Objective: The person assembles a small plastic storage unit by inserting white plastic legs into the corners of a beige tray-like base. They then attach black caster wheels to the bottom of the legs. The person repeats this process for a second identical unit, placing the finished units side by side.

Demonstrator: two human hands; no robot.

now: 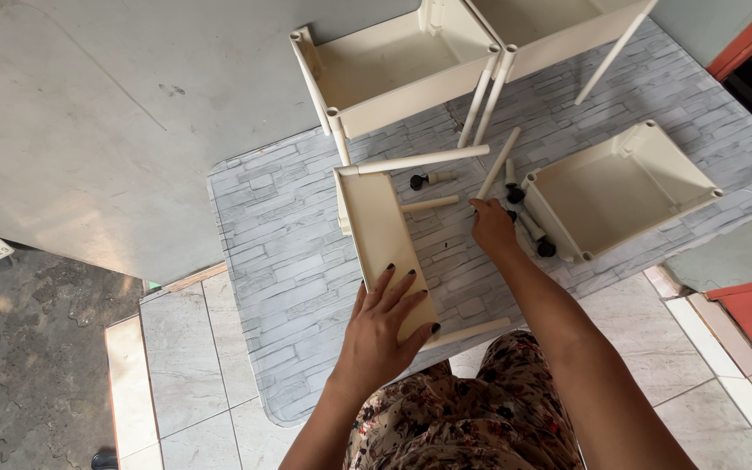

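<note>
A cream plastic tray [376,222] lies on its side on a grey brick-patterned mat [280,252], with cream tubes fitted at its corners. My left hand [385,326] rests flat on the tray's near end, fingers spread. My right hand [491,224] reaches to the loose parts on the mat, fingertips on the lower end of a cream tube [498,164]. Black caster wheels [540,239] and short cream pegs lie beside that hand. Whether the fingers are closed around the tube is hard to tell.
Another cream tray [624,187] lies open to the right. Two joined trays with tube legs [393,65] stand at the far edge of the mat. White tiled floor lies in front, concrete to the left, a red frame at the right.
</note>
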